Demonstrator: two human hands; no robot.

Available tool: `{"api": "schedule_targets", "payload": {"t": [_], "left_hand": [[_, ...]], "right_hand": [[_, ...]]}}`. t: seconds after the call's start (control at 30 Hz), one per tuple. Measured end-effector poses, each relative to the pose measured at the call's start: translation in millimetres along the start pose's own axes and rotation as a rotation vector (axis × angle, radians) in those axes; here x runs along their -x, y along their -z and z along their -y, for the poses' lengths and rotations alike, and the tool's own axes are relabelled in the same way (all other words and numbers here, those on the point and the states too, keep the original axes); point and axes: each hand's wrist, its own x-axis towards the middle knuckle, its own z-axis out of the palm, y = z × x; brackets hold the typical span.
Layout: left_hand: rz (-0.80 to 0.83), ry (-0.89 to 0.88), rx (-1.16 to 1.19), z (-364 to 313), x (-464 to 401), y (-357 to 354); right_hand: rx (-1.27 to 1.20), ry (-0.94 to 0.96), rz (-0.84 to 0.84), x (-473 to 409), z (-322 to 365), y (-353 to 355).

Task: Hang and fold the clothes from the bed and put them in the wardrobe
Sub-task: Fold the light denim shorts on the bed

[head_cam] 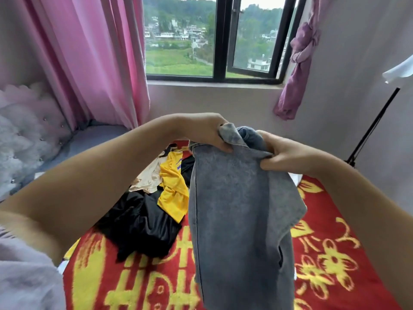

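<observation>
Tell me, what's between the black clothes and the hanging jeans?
In the head view, a yellow shirt lies between the black clothes and the jeans.

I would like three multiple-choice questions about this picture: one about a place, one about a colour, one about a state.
1. Where does the pile of clothes lie?
A. on the windowsill
B. on the bed cover
C. on the floor

2. What colour is the bed cover?
A. red with yellow patterns
B. plain blue
C. green

3. How are the jeans held?
A. by one hand only
B. by both hands
C. by no hand

Answers:
1 B, it rests on the cover.
2 A, plainly visible.
3 B, the left hand and right hand grip the top edge.
</observation>
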Motion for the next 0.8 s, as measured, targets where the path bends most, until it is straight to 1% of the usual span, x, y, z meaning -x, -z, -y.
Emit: {"api": "schedule_targets", "payload": {"t": [0.03, 0.1, 0.13, 0.17, 0.23, 0.33, 0.4, 0.47, 0.53, 0.57, 0.63, 0.7, 0.73, 0.8], "left_hand": [[-0.005, -0.022, 0.018, 0, -3, 1], [0.035, -0.031, 0.012, -1, -10, 5], [0.060, -0.026, -0.022, 0, -14, 6], [0.075, -0.020, -0.054, 3, -19, 5], [0.079, 0.005, -0.082, 10, -30, 1], [0.019, 0.017, -0.127, 18, -51, -4], [-0.087, 0.006, -0.202, 17, -68, -2], [-0.237, -0.012, -0.300, 15, -86, 5], [-0.369, -0.063, -0.349, 11, -99, 15], [-0.425, -0.112, -0.358, 7, -102, 21], [-0.523, -0.234, -0.367, 5, -104, 29], [-0.579, -0.319, -0.361, 8, -100, 29], [-0.578, -0.337, -0.346, 11, -96, 24], [-0.521, -0.341, -0.310, 24, -85, -1]], "right_hand": [[0.109, -0.063, 0.056, 1, -14, -2], [0.253, -0.245, 0.237, 7, -47, -8], [0.313, -0.332, 0.276, 11, -64, -10], [0.363, -0.390, 0.260, 14, -79, -11], [0.429, -0.463, 0.102, 14, -107, -8], [0.409, -0.519, -0.084, 2, -133, -5], [0.349, -0.507, -0.232, -13, -146, -2], [0.343, -0.450, -0.423, -28, -154, 10], [0.356, -0.393, -0.580, -42, -155, 32], [0.385, -0.369, -0.631, -47, -153, 45], [0.447, -0.328, -0.695, -50, -150, 67], [0.484, -0.302, -0.719, -44, -147, 77], [0.509, -0.296, -0.710, -39, -146, 76], [0.574, -0.294, -0.652, -28, -153, 60]]}}
